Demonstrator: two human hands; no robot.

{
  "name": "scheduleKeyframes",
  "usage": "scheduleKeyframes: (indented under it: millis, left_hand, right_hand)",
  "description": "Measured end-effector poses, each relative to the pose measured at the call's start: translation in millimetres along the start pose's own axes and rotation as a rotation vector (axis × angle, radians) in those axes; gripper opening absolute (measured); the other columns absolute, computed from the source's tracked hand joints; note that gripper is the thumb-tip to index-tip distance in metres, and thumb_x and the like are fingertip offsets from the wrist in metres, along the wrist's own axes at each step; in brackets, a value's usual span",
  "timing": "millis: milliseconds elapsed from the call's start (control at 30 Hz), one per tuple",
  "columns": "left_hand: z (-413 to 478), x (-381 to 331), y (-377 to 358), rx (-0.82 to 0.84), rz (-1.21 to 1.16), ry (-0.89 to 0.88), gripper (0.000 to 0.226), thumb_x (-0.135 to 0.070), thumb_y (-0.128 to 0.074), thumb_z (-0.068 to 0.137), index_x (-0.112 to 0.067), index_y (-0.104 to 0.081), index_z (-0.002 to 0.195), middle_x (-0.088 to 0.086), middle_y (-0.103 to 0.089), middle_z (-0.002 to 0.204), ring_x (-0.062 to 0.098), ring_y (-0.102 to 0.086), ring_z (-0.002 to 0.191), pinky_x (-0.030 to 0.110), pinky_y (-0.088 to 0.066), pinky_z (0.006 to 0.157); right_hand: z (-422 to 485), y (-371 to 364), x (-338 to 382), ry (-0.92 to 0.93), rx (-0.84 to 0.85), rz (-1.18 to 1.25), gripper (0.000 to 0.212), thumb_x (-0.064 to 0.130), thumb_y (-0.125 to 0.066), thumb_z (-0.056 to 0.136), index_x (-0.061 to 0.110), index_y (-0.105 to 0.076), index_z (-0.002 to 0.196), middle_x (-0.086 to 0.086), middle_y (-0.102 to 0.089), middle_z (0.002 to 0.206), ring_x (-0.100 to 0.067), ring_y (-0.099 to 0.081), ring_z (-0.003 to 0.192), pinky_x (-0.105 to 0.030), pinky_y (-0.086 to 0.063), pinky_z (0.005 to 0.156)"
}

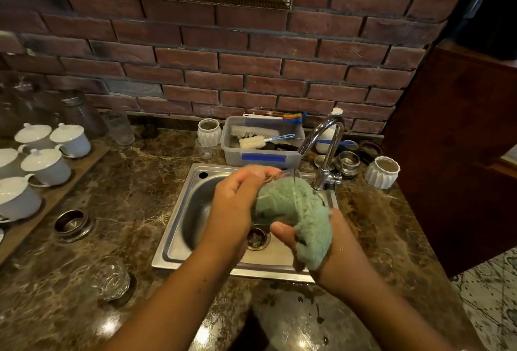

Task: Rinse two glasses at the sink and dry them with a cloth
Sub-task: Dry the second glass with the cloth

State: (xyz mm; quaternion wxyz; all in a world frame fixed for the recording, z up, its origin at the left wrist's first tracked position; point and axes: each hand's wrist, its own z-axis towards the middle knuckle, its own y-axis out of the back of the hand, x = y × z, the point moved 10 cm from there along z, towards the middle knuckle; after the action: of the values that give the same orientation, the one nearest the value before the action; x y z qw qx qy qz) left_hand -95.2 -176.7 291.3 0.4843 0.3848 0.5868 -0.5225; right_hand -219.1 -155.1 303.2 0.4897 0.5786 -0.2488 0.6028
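Over the steel sink my left hand grips a clear glass, of which only the rim shows past my fingers. A fluffy green cloth is wrapped around the glass and trails down into my right hand, which is closed on the cloth's lower end. A thin stream of water runs from the chrome tap onto the cloth. A second clear glass stands on the marble counter, left of the sink near the front.
A grey plastic tub with brushes sits behind the sink, flanked by two white ribbed cups. A wooden tray with several white lidded cups is at the left. A metal ring is set in the counter.
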Motion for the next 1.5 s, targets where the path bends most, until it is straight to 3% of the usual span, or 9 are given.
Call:
scheduleKeyframes:
  millis: [167,367,467,600,833,1100,1267,1367,1500]
  left_hand:
    - [-8.1,38.4,-11.8,-0.074,-0.291,0.442,0.020,-0.025,-0.057,0.096,-0.012,-0.071,0.092,0.008,-0.065,0.071,0.019,-0.062,0.060,0.026,-0.045,0.049]
    - [-21.6,-56.0,-6.6,-0.087,0.549,-0.777,0.031,-0.024,-0.045,0.097,-0.006,-0.070,0.091,0.001,-0.066,0.087,0.010,-0.061,0.083,0.021,-0.047,0.071]
    - [-4.6,-37.0,1.8,-0.058,0.326,-0.440,0.024,-0.025,-0.047,0.098,-0.016,-0.068,0.090,-0.009,-0.066,0.081,0.009,-0.061,0.075,0.020,-0.046,0.058]
    - [0.9,31.3,-1.3,-0.107,-0.242,0.383,0.021,-0.025,-0.055,0.096,-0.012,-0.071,0.096,0.005,-0.067,0.078,0.017,-0.060,0.062,0.020,-0.032,0.038]
    - [-33.0,-68.3,-15.2,-0.027,0.666,-0.972,0.030,-0.015,-0.045,0.095,0.001,-0.070,0.090,0.007,-0.067,0.085,0.015,-0.061,0.081,0.025,-0.047,0.072]
    - [-5.0,33.3,-10.0,-0.109,-0.379,0.506,0.018,-0.028,-0.056,0.096,-0.012,-0.064,0.092,0.005,-0.065,0.070,0.015,-0.060,0.050,0.016,-0.031,0.033]
    - [-13.8,-65.7,-2.4,-0.145,0.213,-0.505,0.028,-0.013,-0.045,0.100,-0.011,-0.070,0.087,-0.002,-0.070,0.082,0.011,-0.065,0.078,0.025,-0.051,0.062]
    - [-35.5,-89.2,-28.3,0.025,0.633,-1.007,0.031,-0.013,-0.043,0.095,0.001,-0.071,0.092,0.010,-0.068,0.087,0.019,-0.063,0.082,0.026,-0.050,0.073]
    - [-10.9,-56.6,-14.8,-0.057,0.285,-0.464,0.025,-0.021,-0.047,0.096,-0.012,-0.069,0.090,0.003,-0.068,0.086,0.015,-0.065,0.081,0.026,-0.051,0.064]
  right_hand:
    - [4.8,4.2,6.4,0.037,0.046,-0.015,0.039,0.048,-0.055,0.093,0.015,-0.072,0.108,0.006,-0.072,0.098,-0.001,-0.059,0.097,0.001,-0.033,0.098]
    - [3.5,1.2,-17.1,-0.120,-0.222,0.647,0.031,0.025,-0.074,0.086,0.011,-0.070,0.113,-0.022,-0.074,0.088,-0.030,-0.074,0.080,-0.042,-0.061,0.080]
    - [13.7,1.8,-6.3,-0.035,-0.133,0.147,0.038,0.048,-0.062,0.092,0.016,-0.069,0.111,-0.018,-0.073,0.077,-0.034,-0.070,0.063,-0.041,-0.062,0.075]
    - [8.9,3.0,40.0,0.382,-0.286,-0.695,0.038,0.056,-0.048,0.093,0.023,-0.063,0.104,0.018,-0.059,0.088,0.005,-0.053,0.092,0.003,-0.034,0.091]
    - [5.4,-5.9,-21.4,-0.151,-0.226,0.809,0.056,0.035,-0.087,0.069,0.008,-0.069,0.115,-0.026,-0.071,0.110,-0.036,-0.070,0.102,-0.046,-0.059,0.086]
    - [13.0,5.8,36.6,0.219,-0.159,-0.452,0.044,0.061,-0.047,0.093,0.024,-0.071,0.095,0.010,-0.069,0.085,0.010,-0.048,0.086,0.008,-0.030,0.090]
    - [8.7,7.6,15.4,0.001,-0.158,0.379,0.013,0.026,-0.070,0.090,0.037,-0.074,0.097,0.001,-0.077,0.083,-0.011,-0.074,0.076,-0.024,-0.060,0.069]
    - [3.9,0.6,-4.0,-0.135,-0.210,0.875,0.061,0.033,-0.086,0.071,0.008,-0.064,0.123,-0.022,-0.069,0.121,-0.036,-0.065,0.116,-0.053,-0.051,0.100]
    - [5.3,18.8,13.6,-0.005,-0.208,0.216,0.033,0.048,-0.066,0.087,0.019,-0.069,0.101,0.000,-0.077,0.088,-0.009,-0.073,0.082,-0.025,-0.059,0.080]
